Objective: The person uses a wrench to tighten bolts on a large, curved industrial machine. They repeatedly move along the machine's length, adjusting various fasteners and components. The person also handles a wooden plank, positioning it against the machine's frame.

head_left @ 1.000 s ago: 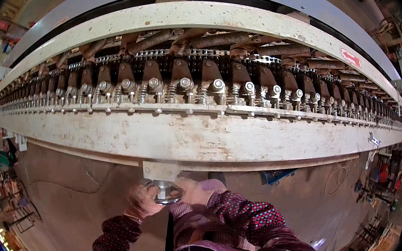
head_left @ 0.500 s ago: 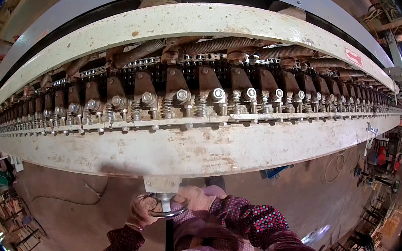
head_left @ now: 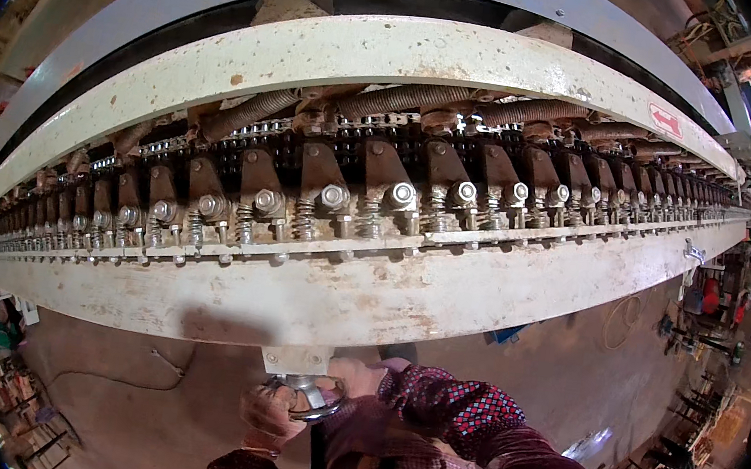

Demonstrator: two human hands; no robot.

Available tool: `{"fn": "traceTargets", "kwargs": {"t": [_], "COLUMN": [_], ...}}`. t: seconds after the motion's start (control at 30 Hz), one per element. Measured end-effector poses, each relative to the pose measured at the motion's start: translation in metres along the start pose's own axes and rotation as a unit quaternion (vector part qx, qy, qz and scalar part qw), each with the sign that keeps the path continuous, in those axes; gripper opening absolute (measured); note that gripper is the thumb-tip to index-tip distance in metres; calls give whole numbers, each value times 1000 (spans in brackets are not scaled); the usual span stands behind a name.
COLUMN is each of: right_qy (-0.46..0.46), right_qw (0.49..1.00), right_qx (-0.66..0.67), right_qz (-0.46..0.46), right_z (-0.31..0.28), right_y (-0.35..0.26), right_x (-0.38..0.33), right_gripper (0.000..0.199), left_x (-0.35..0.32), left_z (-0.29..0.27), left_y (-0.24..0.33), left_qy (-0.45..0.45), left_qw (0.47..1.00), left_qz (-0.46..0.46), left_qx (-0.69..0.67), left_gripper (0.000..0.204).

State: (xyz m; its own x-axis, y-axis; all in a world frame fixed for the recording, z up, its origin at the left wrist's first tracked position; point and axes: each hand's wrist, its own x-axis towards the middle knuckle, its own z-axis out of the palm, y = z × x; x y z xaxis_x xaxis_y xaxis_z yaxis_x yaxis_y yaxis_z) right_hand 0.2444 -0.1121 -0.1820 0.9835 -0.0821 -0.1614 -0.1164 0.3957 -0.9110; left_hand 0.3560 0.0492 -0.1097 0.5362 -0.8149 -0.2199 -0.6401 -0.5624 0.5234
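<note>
Chrome handwheel (head_left: 317, 401): beneath the bracket (head_left: 296, 360) at the white beam's (head_left: 339, 309) lower edge, pointing toward the person; rim's long axis rises rightward.
Left hand (head_left: 271, 417): grip clamped on the left rim.
Right hand (head_left: 358, 377): beside the right rim; cannot tell whether closed.
Floor (head_left: 142, 416): stretches away both sides.
Bracket: lower in view than a second ago.

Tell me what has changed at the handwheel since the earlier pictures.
The view has shifted, so the handwheel, left hand and right hand sit lower in the picture. A dark shadow has come onto the white beam, up and left of the wheel. Both hands stay at the wheel; nothing was visibly taken up or let go.
</note>
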Motion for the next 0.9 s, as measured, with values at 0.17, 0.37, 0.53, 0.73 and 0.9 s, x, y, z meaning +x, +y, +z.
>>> {"fn": "traceTargets", "kwargs": {"t": [0.17,0.37,0.53,0.73,0.9], "right_qy": [19,118,60,236,111], "right_qw": [999,965,970,930,905], "right_qx": [-16,-233,-236,-280,-403], "right_qz": [31,9,22,-26,-75], "right_z": [-1,2,-7,7,-6], "right_y": [65,-18,12,-28,-32], "right_x": [-16,-14,-19,-3,-8], "right_gripper": [43,36,16,14,18], "left_x": [3,5,5,1,-4], "left_z": [-8,-11,-6,5,-16], "left_y": [8,13,33,54,38], "left_qy": [-16,-12,-70,-67,98], "left_qw": [999,999,995,993,991], "left_qz": [-45,-41,-42,-6,24], "left_qx": [-11,18,50,97,82], "left_gripper": [23,26,23,30,37]}}
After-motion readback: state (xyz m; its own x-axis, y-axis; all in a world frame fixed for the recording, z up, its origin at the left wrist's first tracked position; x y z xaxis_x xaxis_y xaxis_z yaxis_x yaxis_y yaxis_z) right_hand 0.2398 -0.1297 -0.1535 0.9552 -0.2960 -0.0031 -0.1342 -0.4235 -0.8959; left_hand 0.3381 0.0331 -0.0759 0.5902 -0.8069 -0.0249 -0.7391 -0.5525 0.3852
